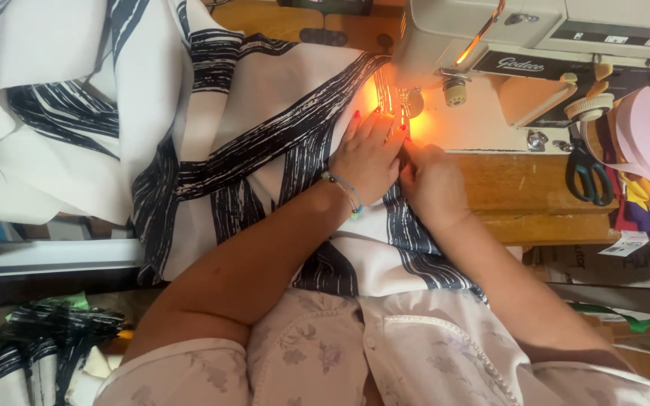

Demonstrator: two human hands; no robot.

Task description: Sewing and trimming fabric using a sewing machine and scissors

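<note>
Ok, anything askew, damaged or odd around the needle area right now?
Nothing stands out. The left hand lies flat on the striped fabric by the sewing machine, the right hand pinches its edge. Scissors rest on the table.

Matt striped cloth (265,113), worn wooden table (520,195)

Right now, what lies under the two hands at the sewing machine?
Under the left hand and right hand lies white fabric with black brushed stripes, spread towards the sewing machine. The wooden table shows beside it; whatever is beneath the fabric is covered.
</note>
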